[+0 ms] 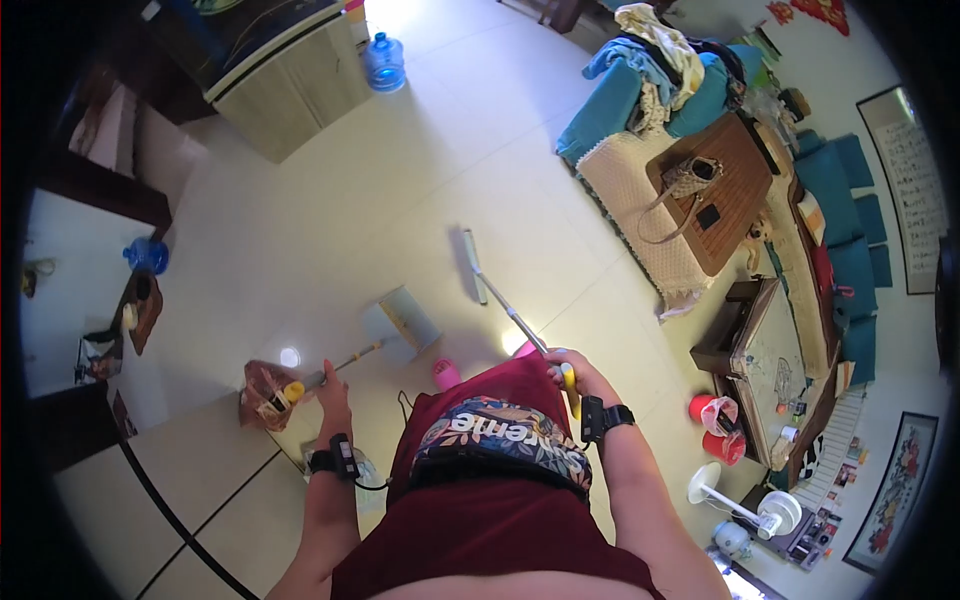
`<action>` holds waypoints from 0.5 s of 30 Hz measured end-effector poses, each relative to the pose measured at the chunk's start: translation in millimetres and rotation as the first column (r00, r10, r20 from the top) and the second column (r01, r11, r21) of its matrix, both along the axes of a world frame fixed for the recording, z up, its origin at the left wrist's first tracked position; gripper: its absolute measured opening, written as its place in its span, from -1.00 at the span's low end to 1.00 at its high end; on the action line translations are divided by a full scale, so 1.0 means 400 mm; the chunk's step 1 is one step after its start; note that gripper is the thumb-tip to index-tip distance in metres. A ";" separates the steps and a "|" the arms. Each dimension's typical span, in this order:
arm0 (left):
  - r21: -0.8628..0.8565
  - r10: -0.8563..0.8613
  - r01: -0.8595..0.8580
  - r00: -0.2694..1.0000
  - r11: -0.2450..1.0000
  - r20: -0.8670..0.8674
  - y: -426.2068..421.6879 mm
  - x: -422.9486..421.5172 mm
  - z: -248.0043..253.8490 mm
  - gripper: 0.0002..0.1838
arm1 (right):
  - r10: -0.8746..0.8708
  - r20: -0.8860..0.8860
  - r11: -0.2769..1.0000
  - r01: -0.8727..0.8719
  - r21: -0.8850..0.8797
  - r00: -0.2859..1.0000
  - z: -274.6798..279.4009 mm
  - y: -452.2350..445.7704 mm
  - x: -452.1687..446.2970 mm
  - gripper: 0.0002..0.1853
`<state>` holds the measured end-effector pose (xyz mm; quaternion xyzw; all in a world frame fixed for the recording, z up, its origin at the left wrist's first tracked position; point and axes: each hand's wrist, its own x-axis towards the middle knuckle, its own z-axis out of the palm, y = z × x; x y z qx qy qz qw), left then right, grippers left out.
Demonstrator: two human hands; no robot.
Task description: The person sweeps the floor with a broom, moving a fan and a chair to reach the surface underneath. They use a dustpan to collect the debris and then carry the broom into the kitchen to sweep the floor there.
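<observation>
In the head view my left hand (334, 393) is closed around the handle of a long-handled dustpan (408, 318). Its pale pan rests on or just above the floor, and the yellow handle end (294, 391) sticks out past my fingers, over a reddish plastic bag (265, 398). My right hand (578, 372) grips the pole of a floor squeegee (510, 312) near its yellow end. The narrow, bar-shaped head points forward on the tiles, a little right of the pan. Part of each grip is hidden by my fingers.
Pale floor tiles (330, 230) stretch ahead. A blue water bottle (384, 65) stands by the cabinet (290, 100). On the right are a sofa with clothes (660, 60), a wooden mat (735, 200) with a bag, a low table (775, 350), red bins (722, 445) and a white fan (775, 515).
</observation>
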<state>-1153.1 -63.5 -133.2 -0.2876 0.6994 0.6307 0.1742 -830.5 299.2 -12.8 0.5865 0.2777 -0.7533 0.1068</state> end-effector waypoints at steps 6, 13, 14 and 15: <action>0.126 -0.006 -0.058 0.889 0.990 0.458 0.007 0.005 -0.083 -0.38 | -0.289 0.050 0.957 0.290 -0.011 0.956 -0.064 0.129 0.137 -0.79; 0.331 -0.140 -0.036 0.859 0.943 0.492 0.318 0.029 0.020 -0.22 | -0.571 0.102 0.808 0.580 -0.109 0.815 -0.146 0.357 0.312 -0.74; 0.355 -0.169 -0.008 0.869 0.935 0.466 0.375 0.028 0.031 -0.25 | -0.588 0.138 0.789 0.603 -0.118 0.797 -0.148 0.391 0.331 -0.73; 0.378 -0.198 0.019 0.876 0.926 0.441 0.433 0.030 0.036 -0.28 | -0.594 0.133 0.783 0.608 -0.132 0.793 -0.157 0.424 0.351 -0.72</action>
